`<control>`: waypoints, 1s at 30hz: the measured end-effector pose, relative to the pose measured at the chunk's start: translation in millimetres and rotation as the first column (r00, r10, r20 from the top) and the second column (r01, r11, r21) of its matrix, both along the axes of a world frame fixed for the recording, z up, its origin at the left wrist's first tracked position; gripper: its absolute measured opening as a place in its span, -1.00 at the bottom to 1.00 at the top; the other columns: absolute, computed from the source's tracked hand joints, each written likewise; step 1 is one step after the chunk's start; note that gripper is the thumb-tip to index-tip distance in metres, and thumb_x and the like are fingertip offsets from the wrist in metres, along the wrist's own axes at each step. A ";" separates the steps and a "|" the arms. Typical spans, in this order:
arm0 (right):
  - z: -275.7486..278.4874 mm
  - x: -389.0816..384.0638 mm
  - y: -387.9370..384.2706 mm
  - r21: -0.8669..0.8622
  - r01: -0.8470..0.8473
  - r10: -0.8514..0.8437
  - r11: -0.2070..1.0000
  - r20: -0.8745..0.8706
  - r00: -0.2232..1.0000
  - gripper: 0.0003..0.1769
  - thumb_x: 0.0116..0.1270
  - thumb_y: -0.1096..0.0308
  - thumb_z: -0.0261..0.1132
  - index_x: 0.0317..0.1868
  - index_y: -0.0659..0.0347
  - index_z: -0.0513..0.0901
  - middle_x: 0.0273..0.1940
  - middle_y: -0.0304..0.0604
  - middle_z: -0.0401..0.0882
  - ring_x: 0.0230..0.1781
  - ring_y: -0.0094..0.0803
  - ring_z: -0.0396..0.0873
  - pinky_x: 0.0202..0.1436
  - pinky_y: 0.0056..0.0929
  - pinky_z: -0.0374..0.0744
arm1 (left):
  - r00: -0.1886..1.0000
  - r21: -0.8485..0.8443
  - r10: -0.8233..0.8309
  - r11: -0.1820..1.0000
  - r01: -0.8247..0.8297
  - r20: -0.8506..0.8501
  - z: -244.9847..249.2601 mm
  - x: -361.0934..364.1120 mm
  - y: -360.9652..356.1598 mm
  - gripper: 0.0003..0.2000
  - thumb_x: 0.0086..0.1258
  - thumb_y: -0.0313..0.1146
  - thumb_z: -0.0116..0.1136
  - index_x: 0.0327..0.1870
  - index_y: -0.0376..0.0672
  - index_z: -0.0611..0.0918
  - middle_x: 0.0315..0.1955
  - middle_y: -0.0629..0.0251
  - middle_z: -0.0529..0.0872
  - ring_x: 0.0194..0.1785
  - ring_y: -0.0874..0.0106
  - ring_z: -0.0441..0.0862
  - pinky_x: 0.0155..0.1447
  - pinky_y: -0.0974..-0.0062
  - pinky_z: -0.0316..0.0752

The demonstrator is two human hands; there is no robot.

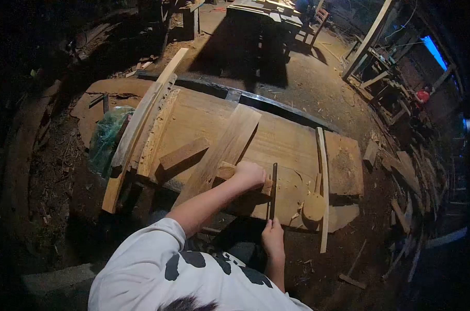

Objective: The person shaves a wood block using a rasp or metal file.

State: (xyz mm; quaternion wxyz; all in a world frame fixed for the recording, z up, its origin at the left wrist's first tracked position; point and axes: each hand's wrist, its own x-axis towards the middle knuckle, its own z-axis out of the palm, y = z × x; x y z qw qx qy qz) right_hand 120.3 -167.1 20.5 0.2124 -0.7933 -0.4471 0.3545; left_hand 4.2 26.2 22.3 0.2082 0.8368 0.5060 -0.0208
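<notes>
The person wears a white shirt (136, 264) with black patches, at the near edge of a wooden workbench (292, 140). The right hand (273, 238) is at that near edge, fingers closed around the lower end of a dark, narrow tool (274, 181). The tool extends away from the hand, along the right end of a small wood block (225, 170). Whether the two touch cannot be determined.

The left hand (250, 175) is positioned ahead and to the left, curled over the top of the block and gripping it. The block lies over the bench, its left end at a wide board (230, 140) set diagonally across the top.

To the right of the tool, a round wooden piece (314, 207) lies beside a thin strip (324, 181). To the left of the board is a loose rectangular block (184, 153). Farther left, a long batten (141, 116) crosses the bench end, beside a green plastic bag (108, 137).

Beyond the bench, across the floor (318, 78), a second table carries stacked boards (276, 6).
</notes>
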 end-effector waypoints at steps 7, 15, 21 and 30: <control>-12.4 -15.3 -54.6 0.028 0.068 -0.068 0.997 0.007 0.998 -0.65 0.44 0.31 -0.04 0.09 0.36 0.42 -0.21 0.36 0.55 -0.11 0.28 0.53 -0.13 0.02 0.48 | 0.993 0.101 -0.119 0.988 0.116 0.026 -13.0 -3.3 5.0 -0.61 0.37 -0.14 -0.17 -0.36 -0.11 0.73 -0.38 0.13 0.75 -0.30 0.15 0.72 -0.25 0.14 0.57; -19.2 -12.1 22.8 0.180 0.022 -0.034 0.983 0.062 0.997 -0.73 0.45 0.31 -0.05 -0.05 0.34 0.44 -0.23 0.35 0.54 -0.10 0.33 0.47 -0.15 0.03 0.47 | 0.984 0.078 -0.166 0.982 0.171 -0.063 -4.3 -2.0 1.0 -0.78 0.26 -0.27 0.03 -0.26 -0.04 0.74 -0.31 0.20 0.76 -0.24 0.21 0.74 -0.27 0.21 0.60; -10.6 -31.8 -29.8 0.134 0.119 -0.123 0.984 0.023 0.992 -0.71 0.44 0.32 -0.04 0.00 0.34 0.45 -0.17 0.34 0.54 -0.08 0.28 0.49 -0.10 -0.04 0.48 | 0.991 0.158 -0.118 0.982 0.107 0.063 -23.5 -2.0 6.4 -0.62 0.35 -0.14 -0.14 -0.40 -0.09 0.75 -0.40 0.13 0.75 -0.35 0.15 0.73 -0.33 0.11 0.56; 2.0 -27.8 -97.6 0.062 0.425 -0.419 0.903 -0.085 0.904 -0.67 0.45 0.28 0.01 0.02 0.42 0.41 -0.37 -0.05 0.47 -0.46 -0.34 0.47 -0.36 -0.36 0.47 | 0.995 0.125 -0.085 0.989 0.076 0.061 -17.2 -3.8 6.6 -0.71 0.34 -0.22 -0.06 -0.32 -0.12 0.73 -0.45 0.16 0.74 -0.35 0.17 0.72 -0.32 0.19 0.57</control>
